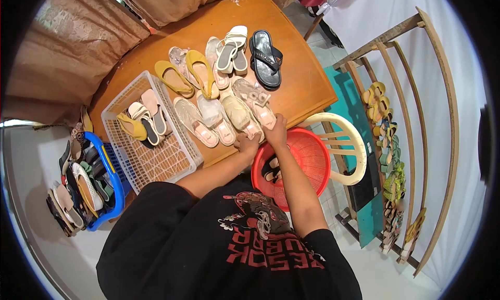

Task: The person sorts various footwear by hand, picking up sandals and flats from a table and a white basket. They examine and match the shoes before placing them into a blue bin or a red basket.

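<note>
My left hand [247,144] is at the table's front edge, its fingers curled at the heel end of a beige slide sandal [240,114]. Beside it, my right hand [277,131] grips the heel of another slide sandal [260,106] with a bow-like strap. Two more pale slides, a cream slide [211,110] and a beige mesh slide [188,112], lie in the same row to the left. Behind the row are mustard flats [200,71], white-strapped heeled sandals [233,50] and black thong slippers [266,60].
A white plastic crate [112,128] holding several shoes stands at left, with a blue basket [122,193] of footwear beyond it. A red basket [320,177] with dark sandals sits below my right arm, by a cream plastic chair [359,149]. A wooden rack [411,92] carries sandals at right.
</note>
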A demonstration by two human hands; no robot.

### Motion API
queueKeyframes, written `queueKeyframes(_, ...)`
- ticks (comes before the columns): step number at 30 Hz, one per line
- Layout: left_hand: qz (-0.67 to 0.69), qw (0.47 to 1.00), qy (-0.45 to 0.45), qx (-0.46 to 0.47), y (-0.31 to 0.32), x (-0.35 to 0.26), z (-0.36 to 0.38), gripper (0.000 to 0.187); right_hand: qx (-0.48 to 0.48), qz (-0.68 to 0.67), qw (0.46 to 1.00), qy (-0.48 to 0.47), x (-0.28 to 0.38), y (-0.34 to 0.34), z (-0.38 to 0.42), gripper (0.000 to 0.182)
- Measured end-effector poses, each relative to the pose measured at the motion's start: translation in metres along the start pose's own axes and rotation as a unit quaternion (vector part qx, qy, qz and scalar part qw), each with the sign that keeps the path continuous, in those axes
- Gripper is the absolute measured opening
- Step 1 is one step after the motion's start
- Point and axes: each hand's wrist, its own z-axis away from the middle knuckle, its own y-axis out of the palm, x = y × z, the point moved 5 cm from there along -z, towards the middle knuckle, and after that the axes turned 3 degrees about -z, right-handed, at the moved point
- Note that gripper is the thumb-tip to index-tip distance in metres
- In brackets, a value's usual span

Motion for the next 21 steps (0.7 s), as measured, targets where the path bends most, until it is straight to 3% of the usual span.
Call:
queueKeyframes(1,0.036,0.998,-0.023,0.045,-0.003,-0.009,0.007,0.097,-0.003,0.004,1.000,0.005,-0.002,0.001,-0.001,0.061)
queueKeyframes(3,0.015,0.998,-0.034,0.046,0.000,-0.015,0.003,0.097,0.065,-0.065,0.995,0.038,-0.022,0.019,0.002,0.055)
queueKeyframes(4,-0.002,0.998,-0.041,0.040,0.001,-0.017,0.002,0.097,0.057,-0.065,0.995,0.046,-0.031,0.024,0.005,0.055)
queueKeyframes(6,0.005,0.998,-0.026,0.057,-0.001,-0.018,0.003,0.099,0.108,-0.225,0.965,0.080,-0.047,0.040,0.013,0.049)
queueKeyframes(8,0.031,0.997,-0.001,0.071,-0.004,-0.016,0.000,0.102,0.102,-0.274,0.952,0.090,-0.041,0.034,0.023,0.044)
queueKeyframes(10,0.007,0.997,0.042,0.065,-0.010,-0.009,0.000,0.091,0.153,-0.393,0.897,0.135,-0.040,0.034,0.038,0.041)
queueKeyframes(12,0.188,0.944,0.048,0.266,-0.004,-0.011,0.010,0.072,0.139,-0.389,0.900,0.138,-0.043,0.031,0.052,0.042)
queueKeyframes(13,0.183,0.950,0.054,0.249,-0.008,-0.014,0.015,0.054,0.143,-0.403,0.894,0.132,-0.047,0.033,0.059,0.043)
queueKeyframes(17,0.136,0.949,-0.013,0.285,-0.021,-0.009,0.033,0.049,0.104,-0.482,0.858,0.145,-0.053,0.031,0.093,0.043)
queueKeyframes(20,0.158,0.935,0.014,0.318,-0.015,-0.004,0.041,0.045,0.044,-0.534,0.827,0.168,-0.052,0.011,0.121,0.045)
queueKeyframes(21,0.156,0.928,0.081,0.328,-0.013,-0.007,0.046,0.045,0.023,-0.545,0.823,0.158,-0.054,0.003,0.130,0.045)
